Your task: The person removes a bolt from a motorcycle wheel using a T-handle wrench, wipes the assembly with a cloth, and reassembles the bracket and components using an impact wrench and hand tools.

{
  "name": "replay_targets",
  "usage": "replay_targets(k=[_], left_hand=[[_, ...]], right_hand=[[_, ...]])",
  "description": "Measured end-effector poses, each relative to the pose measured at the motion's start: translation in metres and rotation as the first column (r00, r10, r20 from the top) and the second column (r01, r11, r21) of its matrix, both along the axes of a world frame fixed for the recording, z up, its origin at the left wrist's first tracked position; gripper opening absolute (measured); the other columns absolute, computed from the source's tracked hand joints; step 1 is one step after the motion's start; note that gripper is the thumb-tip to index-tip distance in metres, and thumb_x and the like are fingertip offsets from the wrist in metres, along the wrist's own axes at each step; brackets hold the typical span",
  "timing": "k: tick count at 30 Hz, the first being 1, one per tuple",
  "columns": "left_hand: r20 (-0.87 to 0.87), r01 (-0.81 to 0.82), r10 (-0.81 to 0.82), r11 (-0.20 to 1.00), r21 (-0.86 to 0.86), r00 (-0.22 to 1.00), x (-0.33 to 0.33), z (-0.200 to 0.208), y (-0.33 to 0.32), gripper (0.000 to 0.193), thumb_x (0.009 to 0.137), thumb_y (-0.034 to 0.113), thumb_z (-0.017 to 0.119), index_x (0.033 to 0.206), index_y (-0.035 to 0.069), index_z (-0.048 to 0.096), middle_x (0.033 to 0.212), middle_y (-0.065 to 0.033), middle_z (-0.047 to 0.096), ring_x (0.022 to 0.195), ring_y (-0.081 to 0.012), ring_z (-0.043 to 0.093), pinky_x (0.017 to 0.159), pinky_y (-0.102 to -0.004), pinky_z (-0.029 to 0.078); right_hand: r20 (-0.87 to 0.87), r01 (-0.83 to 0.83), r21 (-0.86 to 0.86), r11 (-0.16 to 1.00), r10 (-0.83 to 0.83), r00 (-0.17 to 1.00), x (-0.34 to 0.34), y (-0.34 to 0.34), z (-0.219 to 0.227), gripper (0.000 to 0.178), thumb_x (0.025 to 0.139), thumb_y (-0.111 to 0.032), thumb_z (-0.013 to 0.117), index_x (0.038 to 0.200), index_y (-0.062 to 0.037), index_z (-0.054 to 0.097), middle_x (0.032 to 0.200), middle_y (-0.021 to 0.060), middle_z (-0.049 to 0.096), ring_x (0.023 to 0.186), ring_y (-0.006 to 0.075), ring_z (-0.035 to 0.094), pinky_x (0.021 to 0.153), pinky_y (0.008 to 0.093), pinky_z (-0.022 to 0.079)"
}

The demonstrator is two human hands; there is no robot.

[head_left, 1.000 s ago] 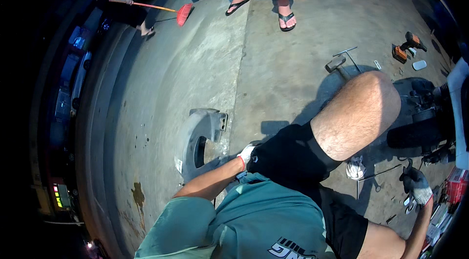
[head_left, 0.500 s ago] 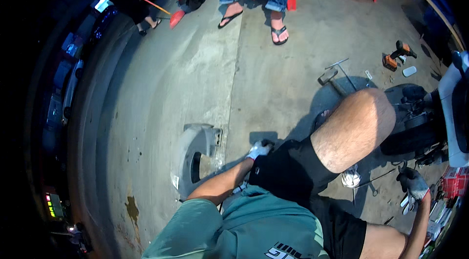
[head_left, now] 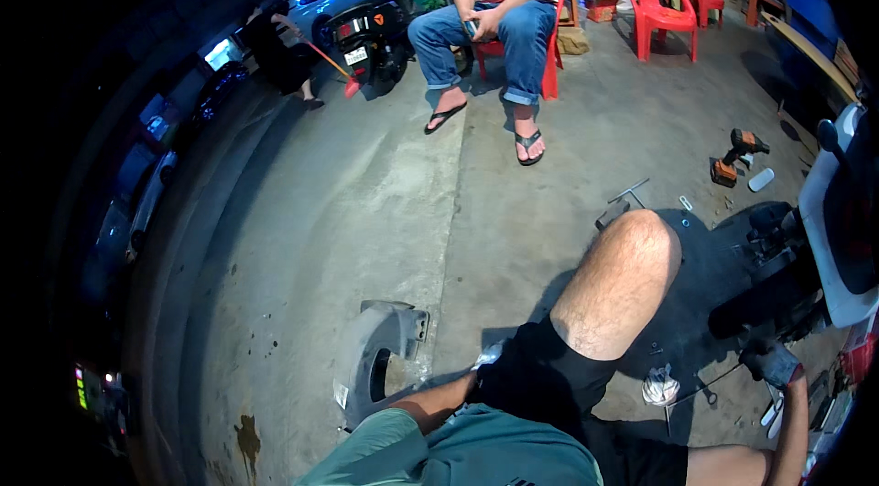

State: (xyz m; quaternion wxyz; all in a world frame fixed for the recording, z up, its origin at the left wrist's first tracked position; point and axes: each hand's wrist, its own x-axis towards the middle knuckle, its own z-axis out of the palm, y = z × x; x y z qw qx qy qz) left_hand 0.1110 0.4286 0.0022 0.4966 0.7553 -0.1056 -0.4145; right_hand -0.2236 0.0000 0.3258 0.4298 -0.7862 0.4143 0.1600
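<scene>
so the person's right hand (head_left: 771,364), in a grey and dark glove, is down low beside the front of a bike with a white panel (head_left: 819,234); the fingers look partly curled, but it's too small and dark to tell what they've got hold of, if anything; the end of a long thin rod tool (head_left: 703,386) comes right up near those fingertips, and the rod lies on the concrete floor (head_left: 339,211) with its other end by a white bundle (head_left: 660,388); the bike's black tyre (head_left: 762,307) is just above the hand; the left hand (head_left: 488,357) is gloved too, mostly tucked behind the black shorts (head_left: 540,376), so can't tell how far its fingers are spread or if it's gripping something; nearest to it on the left is a curved grey fender (head_left: 363,349) on the floor; farther up there's an orange and black drill (head_left: 732,159) near a white oval piece (head_left: 762,179); someone in jeans (head_left: 525,42) sits on a red chair, and another person (head_left: 277,54) has a red-headed broom (head_left: 331,65)
</scene>
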Motion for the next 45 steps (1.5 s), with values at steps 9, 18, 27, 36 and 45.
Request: replay_targets(k=[9, 18, 27, 36, 45], left_hand=[[0.495, -0.086, -0.004, 0.983, 0.160, 0.869, -0.005, 0.124, -0.010, 0.028, 0.089, 0.025, 0.052, 0.108, 0.011, 0.068, 0.106, -0.0132, 0.068, 0.102, -0.0317, 0.063, 0.089, -0.0393, 0.049], [0.637, -0.023, -0.011, 0.999, 0.046, 0.771, 0.014, 0.111, -0.054, 0.027, 0.087, 0.026, 0.057, 0.108, 0.011, 0.065, 0.106, -0.0140, 0.067, 0.101, -0.0327, 0.062, 0.085, -0.0409, 0.049], [0.433, 0.190, -0.323, 0.928, 0.322, 0.842, 0.049, -0.021, -0.062, 0.030, 0.087, 0.036, 0.057, 0.106, 0.016, 0.067, 0.100, -0.0200, 0.066, 0.094, -0.0412, 0.062, 0.076, -0.0467, 0.052], [0.238, 0.296, -0.391, 0.888, 0.351, 0.889, 0.071, -0.075, -0.074, 0.039, 0.093, 0.023, 0.053, 0.124, 0.000, 0.054, 0.126, -0.0210, 0.055, 0.116, -0.0310, 0.053, 0.097, -0.0394, 0.042], [0.746, 0.096, -0.400, 0.904, 0.416, 0.533, 0.136, -0.020, -0.124, 0.043, 0.093, 0.025, 0.053, 0.129, 0.000, 0.050, 0.130, -0.0216, 0.051, 0.118, -0.0329, 0.051, 0.098, -0.0406, 0.042]], right_hand=[[-0.043, 0.005, 0.036, 0.999, -0.003, 0.999, 0.023, -0.011, -0.007, 0.028, 0.083, -0.021, 0.065, 0.103, -0.0007, 0.065, 0.081, 0.0107, 0.065, 0.067, 0.0169, 0.060, 0.060, 0.0331, 0.049], [-0.085, -0.189, -0.048, 0.981, 0.184, 0.979, 0.031, -0.017, -0.016, 0.040, 0.084, -0.020, 0.065, 0.119, -0.0018, 0.061, 0.103, 0.0119, 0.068, 0.086, 0.0181, 0.062, 0.074, 0.0314, 0.050], [-0.192, -0.134, 0.095, 0.986, 0.150, 0.970, 0.001, -0.010, -0.020, 0.037, 0.090, -0.031, 0.056, 0.109, -0.0017, 0.066, 0.102, 0.0153, 0.068, 0.088, 0.0221, 0.061, 0.081, 0.0337, 0.048], [-0.319, -0.329, 0.166, 0.929, 0.367, 0.874, 0.004, 0.002, -0.107, 0.038, 0.091, -0.034, 0.051, 0.115, -0.0060, 0.061, 0.111, 0.0210, 0.064, 0.103, 0.0361, 0.060, 0.088, 0.0436, 0.046], [-0.293, -0.274, 0.250, 0.929, 0.342, 0.893, 0.082, 0.008, -0.162, 0.031, 0.092, -0.021, 0.045, 0.115, -0.0049, 0.058, 0.103, 0.0225, 0.065, 0.098, 0.0352, 0.063, 0.085, 0.0437, 0.048]])
